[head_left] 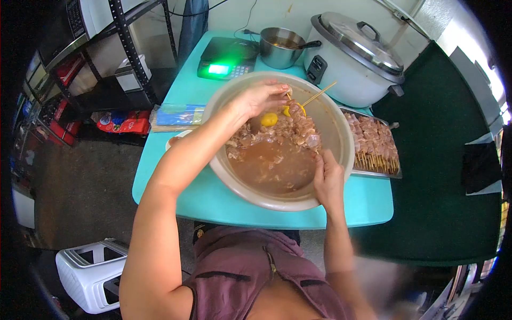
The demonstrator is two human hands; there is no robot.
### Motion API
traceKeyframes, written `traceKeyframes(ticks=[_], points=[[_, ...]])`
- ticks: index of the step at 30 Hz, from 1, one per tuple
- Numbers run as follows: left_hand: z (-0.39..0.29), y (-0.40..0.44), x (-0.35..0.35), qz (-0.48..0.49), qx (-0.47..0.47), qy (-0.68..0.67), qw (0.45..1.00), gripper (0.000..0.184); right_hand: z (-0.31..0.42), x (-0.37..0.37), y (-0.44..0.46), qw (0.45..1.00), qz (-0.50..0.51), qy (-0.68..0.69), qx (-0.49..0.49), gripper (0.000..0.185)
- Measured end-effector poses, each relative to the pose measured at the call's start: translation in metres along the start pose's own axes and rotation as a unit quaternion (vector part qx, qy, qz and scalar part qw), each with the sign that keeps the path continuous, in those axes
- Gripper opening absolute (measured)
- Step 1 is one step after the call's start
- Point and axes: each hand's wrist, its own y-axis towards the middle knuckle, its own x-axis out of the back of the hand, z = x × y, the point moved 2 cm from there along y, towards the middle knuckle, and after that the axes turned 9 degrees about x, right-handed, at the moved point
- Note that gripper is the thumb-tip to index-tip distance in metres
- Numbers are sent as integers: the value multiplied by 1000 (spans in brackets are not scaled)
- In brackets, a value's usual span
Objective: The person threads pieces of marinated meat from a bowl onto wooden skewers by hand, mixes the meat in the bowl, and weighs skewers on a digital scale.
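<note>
A large beige basin (256,198) holds chunks of raw meat (250,140) in brownish liquid, with yellow citrus pieces (269,119) on top. Above its right half, a meat skewer (303,128) slants between my two hands. My left hand (264,98) reaches over the basin, its fingers closed at the skewer's upper stick end. At the lower end, my right hand (328,178) pinches the skewer near the basin's right rim. A bare bamboo stick (322,92) leans out of the basin behind the skewer. My left fingertips partly hide the stick they hold.
Right of the basin, a metal tray (394,172) carries rows of meat skewers (373,138). Behind stand a lit digital scale (226,60), a steel pot (277,50) and a large rice cooker (354,58). Blue packets (181,116) lie at left on the turquoise table (234,216).
</note>
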Motion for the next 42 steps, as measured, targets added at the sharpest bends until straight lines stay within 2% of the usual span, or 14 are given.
traceKeyframes(ticks=[4,7,9,10,12,13,15,16,18,19,21,25,36,42], points=[[3,-3,-5,4,-40,37,998,33,2,0,2,999,-19,17,26,10],[2,-11,-12,-27,37,18,999,39,1,0,2,999,-32,26,14,11],[4,-17,-12,-39,162,-54,985,46,3,1,2,999,-40,34,12,11],[5,-13,-8,-38,162,-52,985,46,3,2,2,998,-47,43,9,12],[6,-8,-6,61,154,-44,985,47,1,1,2,998,-46,46,13,12],[7,-6,-7,59,155,-44,985,47,0,1,1,998,-45,48,17,12],[3,-4,-9,10,22,-37,999,38,2,3,1,999,-8,30,-15,12],[3,-5,-8,10,22,-37,999,38,1,3,1,998,28,10,-46,17],[2,-8,-6,18,-50,82,995,36,1,3,1,999,31,8,-44,17],[2,-8,-5,17,-50,83,995,36,1,3,1,998,34,5,-44,17],[0,-6,-2,-2,-40,33,999,19,1,2,1,999,32,6,-35,18],[1,-5,1,-14,-42,18,999,20,2,0,2,1000,-12,16,22,12],[-3,-5,16,-84,-41,16,996,27,4,0,1,999,-20,22,28,9],[-2,-4,12,-66,-16,6,998,27,6,2,1,999,-19,31,15,10]])
